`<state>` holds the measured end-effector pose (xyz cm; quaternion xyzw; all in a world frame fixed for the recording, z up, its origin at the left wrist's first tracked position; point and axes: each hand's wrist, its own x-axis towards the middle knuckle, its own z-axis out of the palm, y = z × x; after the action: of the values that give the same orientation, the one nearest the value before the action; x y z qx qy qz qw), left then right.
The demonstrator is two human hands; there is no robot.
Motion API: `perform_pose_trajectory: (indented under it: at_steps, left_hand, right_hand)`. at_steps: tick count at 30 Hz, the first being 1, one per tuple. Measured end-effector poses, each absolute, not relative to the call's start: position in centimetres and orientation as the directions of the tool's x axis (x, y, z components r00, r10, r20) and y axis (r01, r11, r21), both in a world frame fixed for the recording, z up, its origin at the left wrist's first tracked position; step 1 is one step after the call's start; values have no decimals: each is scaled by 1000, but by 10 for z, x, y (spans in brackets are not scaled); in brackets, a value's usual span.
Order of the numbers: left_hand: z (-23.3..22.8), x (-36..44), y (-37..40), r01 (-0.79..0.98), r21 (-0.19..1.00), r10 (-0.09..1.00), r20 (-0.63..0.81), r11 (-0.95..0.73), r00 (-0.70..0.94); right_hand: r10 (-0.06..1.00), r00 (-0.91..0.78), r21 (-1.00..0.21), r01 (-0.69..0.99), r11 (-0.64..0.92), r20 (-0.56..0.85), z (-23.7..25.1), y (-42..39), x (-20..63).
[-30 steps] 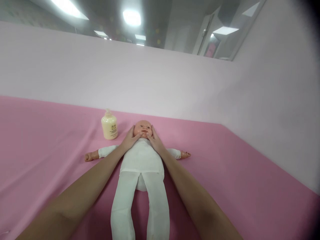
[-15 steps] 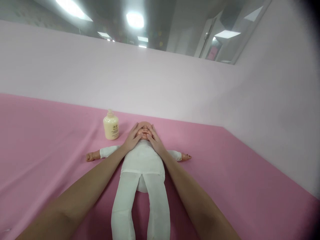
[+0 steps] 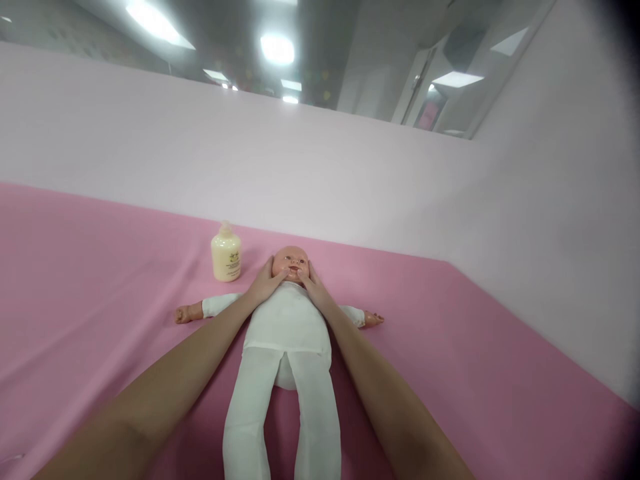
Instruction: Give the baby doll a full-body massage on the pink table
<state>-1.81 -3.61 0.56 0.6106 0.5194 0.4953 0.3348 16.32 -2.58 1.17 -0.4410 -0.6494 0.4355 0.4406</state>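
Note:
A baby doll point(image 3: 287, 317) in a white top and trousers lies on its back, its arms spread out to both sides and its bare head point(image 3: 291, 255) towards the wall. Cupped around one cheek, my left hand point(image 3: 265, 283) has its fingers along the side of the head and its thumb by the corner of the mouth. On the opposite cheek, my right hand point(image 3: 316, 287) mirrors it, thumb beside the mouth. The doll's eyes, nose and forehead show between my hands; its ears are covered.
A pale yellow pump bottle point(image 3: 227, 253) stands left of the doll's head. Pink cloth point(image 3: 450, 347) covers the surface, with folds at the left. A white wall point(image 3: 310, 173) rises behind it, with a reflective pane point(image 3: 350, 67) above, and another wall borders the right.
My fingers have slid from the doll's forehead and eyes down to the sides of its head, uncovering its eyes and forehead. My thumbs stay near the mouth. The view has shifted slightly.

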Motion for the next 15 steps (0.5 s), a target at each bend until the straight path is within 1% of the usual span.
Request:
perform_pose_trajectory:
  at_steps: [5,8,10,12,13,15]
  left_hand:
    - [-5,-19,-30,385,849,914,405,-362,-34]
    - [-8,-20,-27,411,781,869,491,-471,61]
    - [-7,-21,-27,391,759,846,520,-521,118]
    - [-6,-22,-27,359,762,838,529,-540,138]
    - [-6,-22,-27,343,767,837,530,-543,138]
    - [-6,-21,-28,316,782,840,530,-538,118]
  right_hand:
    - [961,-193,-936,254,243,197,14,-33,163]
    - [948,-209,-923,255,289,240,16,-33,162]
    - [918,-255,-895,252,368,305,16,-32,162]
    - [882,-305,-871,229,435,360,15,-28,163]
    - [872,-323,-871,211,445,367,14,-27,164]
    - [877,-338,-895,170,413,341,11,-23,164]
